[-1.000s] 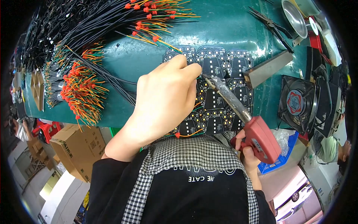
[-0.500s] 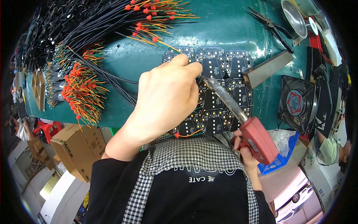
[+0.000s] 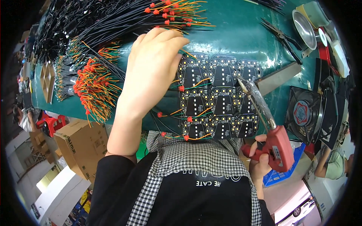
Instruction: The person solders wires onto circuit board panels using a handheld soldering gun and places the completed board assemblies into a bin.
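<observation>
My left hand [image 3: 154, 64] reaches over the green table [image 3: 233, 34], back up, fingertips together on a loose bundle of orange and green wires with red sleeves [image 3: 177, 15]. Whether it grips a wire is hidden. Just right of it lies a black panel of several small circuit boards [image 3: 222, 98], with a few orange wires soldered along its left side. My right hand [image 3: 260, 160] grips a red soldering gun [image 3: 277, 147] at the lower right. The gun's tip [image 3: 241, 83] hovers at the panel's right column.
More red-tipped wires [image 3: 94, 86] and black cables [image 3: 75, 22] cover the table's left. A metal block [image 3: 279, 77], pliers [image 3: 283, 35], a steel bowl [image 3: 305, 24] and a black fan [image 3: 305, 113] lie right. A cardboard box [image 3: 83, 143] stands below; another person [image 3: 332, 165] is at right.
My left hand has lifted off the circuit boards, where its fingertips were beside the soldering tip, and moved up and left to the wire bundle. The soldering gun has drawn back slightly.
</observation>
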The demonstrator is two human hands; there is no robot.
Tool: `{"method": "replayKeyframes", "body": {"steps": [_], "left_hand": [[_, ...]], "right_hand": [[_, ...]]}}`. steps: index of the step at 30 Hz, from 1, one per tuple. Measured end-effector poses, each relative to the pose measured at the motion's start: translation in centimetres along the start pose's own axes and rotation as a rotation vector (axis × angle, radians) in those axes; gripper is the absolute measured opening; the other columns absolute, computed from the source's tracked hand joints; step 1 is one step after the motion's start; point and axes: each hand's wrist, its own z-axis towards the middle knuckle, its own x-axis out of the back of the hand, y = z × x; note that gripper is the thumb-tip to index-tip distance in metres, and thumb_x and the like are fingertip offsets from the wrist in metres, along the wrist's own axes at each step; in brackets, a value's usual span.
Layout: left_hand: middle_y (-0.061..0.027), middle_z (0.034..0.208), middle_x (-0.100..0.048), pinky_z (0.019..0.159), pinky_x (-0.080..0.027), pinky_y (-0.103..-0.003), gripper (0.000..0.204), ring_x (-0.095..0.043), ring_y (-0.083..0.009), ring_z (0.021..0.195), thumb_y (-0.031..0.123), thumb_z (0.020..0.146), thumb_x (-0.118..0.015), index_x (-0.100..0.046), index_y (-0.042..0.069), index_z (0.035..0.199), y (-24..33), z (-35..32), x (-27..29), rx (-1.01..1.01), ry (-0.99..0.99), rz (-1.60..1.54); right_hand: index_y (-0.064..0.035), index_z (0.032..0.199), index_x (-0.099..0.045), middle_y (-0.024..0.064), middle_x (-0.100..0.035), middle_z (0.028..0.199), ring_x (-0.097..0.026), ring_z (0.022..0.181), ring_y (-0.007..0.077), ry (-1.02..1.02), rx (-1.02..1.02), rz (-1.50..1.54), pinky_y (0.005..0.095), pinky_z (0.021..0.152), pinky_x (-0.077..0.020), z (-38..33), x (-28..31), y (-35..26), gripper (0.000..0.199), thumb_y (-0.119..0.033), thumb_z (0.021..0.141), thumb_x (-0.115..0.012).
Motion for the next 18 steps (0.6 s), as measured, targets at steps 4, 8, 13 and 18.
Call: {"method": "replayKeyframes", "body": {"steps": [4,8,13,18], "left_hand": [[-0.0086,0.082,-0.06,0.079,-0.041,-0.034,0.01,-0.055,-0.0262,0.081,0.005,0.072,-0.062,-0.059,0.002,0.082,-0.9,0.5,0.2,-0.018,-0.155,0.056],[-0.0073,0.075,-0.056,0.068,-0.043,-0.036,0.005,-0.055,-0.0262,0.073,0.006,0.076,-0.058,-0.056,0.005,0.081,-0.5,0.5,0.0,-0.016,-0.022,-0.108],[-0.0054,0.074,-0.057,0.057,-0.043,-0.028,0.006,-0.054,-0.0179,0.063,0.003,0.078,-0.06,-0.058,0.002,0.084,-1.4,0.2,0.0,-0.001,0.114,-0.27],[-0.0022,0.081,-0.06,0.067,-0.042,-0.021,0.008,-0.052,-0.0071,0.074,0.006,0.084,-0.058,-0.061,-0.002,0.086,-2.9,0.7,1.7,0.425,0.293,-0.71]], "right_hand": [[0.0014,0.118,-0.044,0.0146,-0.056,0.1,-0.05,0.058,0.014,-0.013,0.009,-0.007,0.0238,0.051,-0.0393,0.0,0.0,0.1,0.068,-0.045,0.073,-0.069],[0.002,0.118,-0.043,0.0151,-0.055,0.102,-0.05,0.059,0.0141,-0.012,0.031,0.013,0.0243,0.051,-0.0394,-0.1,0.5,0.1,0.066,-0.044,0.076,-0.067],[0.0031,0.117,-0.042,0.0153,-0.054,0.103,-0.049,0.059,0.0139,-0.003,0.059,0.01,0.0243,0.051,-0.0393,0.3,1.0,0.1,0.067,-0.044,0.076,-0.066],[0.0033,0.117,-0.042,0.015,-0.054,0.104,-0.05,0.059,0.0137,0.052,0.098,-0.017,0.0247,0.051,-0.0399,0.2,0.6,-0.1,0.067,-0.043,0.076,-0.067]]}}
